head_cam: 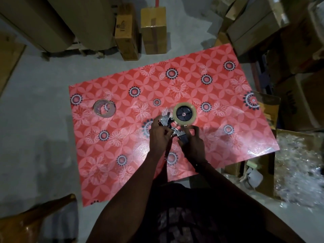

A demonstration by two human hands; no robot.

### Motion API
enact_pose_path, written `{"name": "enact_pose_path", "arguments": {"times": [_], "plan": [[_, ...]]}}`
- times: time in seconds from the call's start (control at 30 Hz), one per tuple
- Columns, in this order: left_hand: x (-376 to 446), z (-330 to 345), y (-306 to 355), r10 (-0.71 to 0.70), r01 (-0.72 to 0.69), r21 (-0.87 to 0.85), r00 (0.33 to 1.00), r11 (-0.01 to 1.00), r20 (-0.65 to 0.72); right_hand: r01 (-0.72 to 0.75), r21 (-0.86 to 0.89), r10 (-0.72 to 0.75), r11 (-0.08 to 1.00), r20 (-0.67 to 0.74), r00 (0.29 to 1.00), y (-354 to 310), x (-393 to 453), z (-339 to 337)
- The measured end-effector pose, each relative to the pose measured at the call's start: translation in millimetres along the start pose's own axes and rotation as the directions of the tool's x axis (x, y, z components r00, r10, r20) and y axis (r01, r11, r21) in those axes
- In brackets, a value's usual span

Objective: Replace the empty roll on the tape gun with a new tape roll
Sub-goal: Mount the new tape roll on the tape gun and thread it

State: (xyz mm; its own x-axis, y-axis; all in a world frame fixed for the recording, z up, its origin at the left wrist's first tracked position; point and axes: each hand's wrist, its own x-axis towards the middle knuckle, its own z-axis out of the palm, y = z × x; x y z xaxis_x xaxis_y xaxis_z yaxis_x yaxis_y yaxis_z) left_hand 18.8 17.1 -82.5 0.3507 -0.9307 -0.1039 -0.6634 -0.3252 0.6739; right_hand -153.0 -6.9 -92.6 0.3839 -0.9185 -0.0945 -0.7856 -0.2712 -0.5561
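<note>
tape gun (172, 130) between both hands | new tape roll (184, 114) beyond fingertips

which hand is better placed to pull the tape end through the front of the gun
Left, probably. The left hand is at the metal front of the tape gun, while the right hand grips its handle, below the new tape roll.

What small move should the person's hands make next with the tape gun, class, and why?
Probably draw the tape's loose end through the metal front. The new tape roll already sits on the tape gun, the empty roll lies aside on the table, and both the left hand and right hand grip the gun.
</note>
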Motion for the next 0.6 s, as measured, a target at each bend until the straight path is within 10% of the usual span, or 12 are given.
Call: {"name": "enact_pose_path", "arguments": {"times": [0.6], "plan": [[4.8, -17.4, -45.2, 0.021, -0.029, 0.039, 0.984, 0.999, 0.179, 0.165, 0.079, -0.169, 0.983, 0.057, 0.984, 17.3, 20.1, 5.3]]}}
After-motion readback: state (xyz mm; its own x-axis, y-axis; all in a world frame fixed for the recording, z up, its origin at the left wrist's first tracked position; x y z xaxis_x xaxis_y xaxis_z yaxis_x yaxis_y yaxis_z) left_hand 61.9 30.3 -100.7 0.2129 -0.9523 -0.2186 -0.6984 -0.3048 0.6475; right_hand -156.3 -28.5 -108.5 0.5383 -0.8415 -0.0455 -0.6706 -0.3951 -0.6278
